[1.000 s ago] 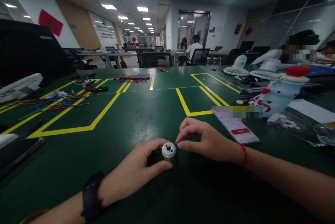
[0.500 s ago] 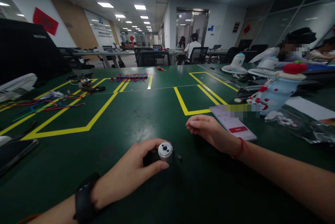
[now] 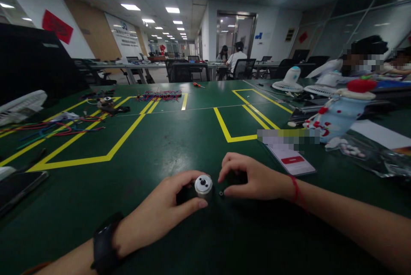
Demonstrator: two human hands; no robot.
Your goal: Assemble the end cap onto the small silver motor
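A short silver metal cylinder (image 3: 203, 185) with small dark holes in its top stands upright on the green table. My left hand (image 3: 163, 206) grips it from the left, thumb in front and fingers behind. Just right of the cylinder lies a tiny dark ring-shaped part (image 3: 221, 193). Beside that part is my right hand (image 3: 250, 176), its thumb and forefinger apart and nothing between them; the thumb tip is close to the tiny part.
A phone (image 3: 293, 157) lies beyond my right wrist, with a light blue bottle (image 3: 340, 114) farther right. Wires (image 3: 67, 127) and a dark phone (image 3: 22, 187) are at the left. An orange screwdriver (image 3: 198, 85) lies at the far edge. People sit in the background.
My right hand has moved nearer to me and towards the tiny part, and its thumb and fingers have spread. My left hand and the cylinder have hardly moved.
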